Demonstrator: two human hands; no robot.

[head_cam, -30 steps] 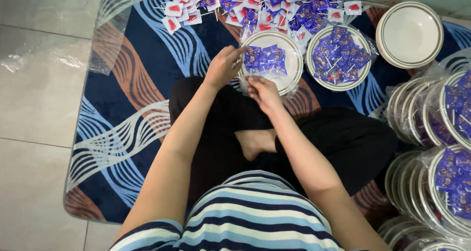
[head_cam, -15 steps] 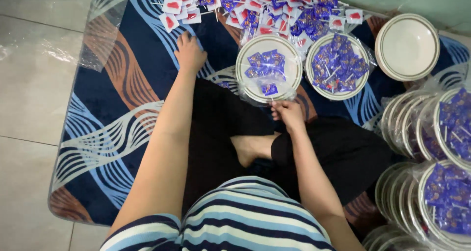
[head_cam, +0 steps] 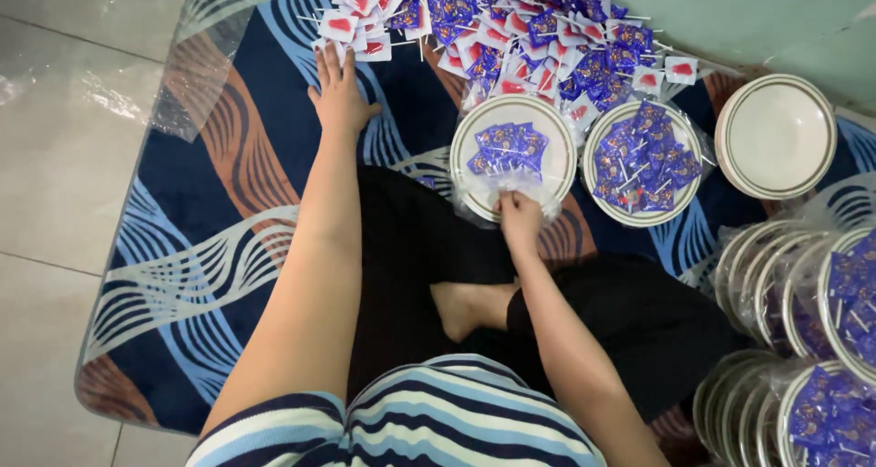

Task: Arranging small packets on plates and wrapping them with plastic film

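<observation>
Meanwhile, left hand (head_cam: 339, 95) at sachets (head_cam: 365, 20), right hand (head_cam: 518, 216) on wrapped plate (head_cam: 557, 143).

A big pile of small square packets (head_cam: 511, 29), blue ones and white ones with red, lies at the top of the rug. More blue packets (head_cam: 505, 146) sit on two round plates, and others (head_cam: 844, 358) fill plates wrapped in clear plastic at the right.

Blue and red-white lollipop wrappers (head_cam: 511, 38), a navy wave-patterned mat (head_cam: 228, 248), white plates (head_cam: 776, 137) with dark rims.
</observation>
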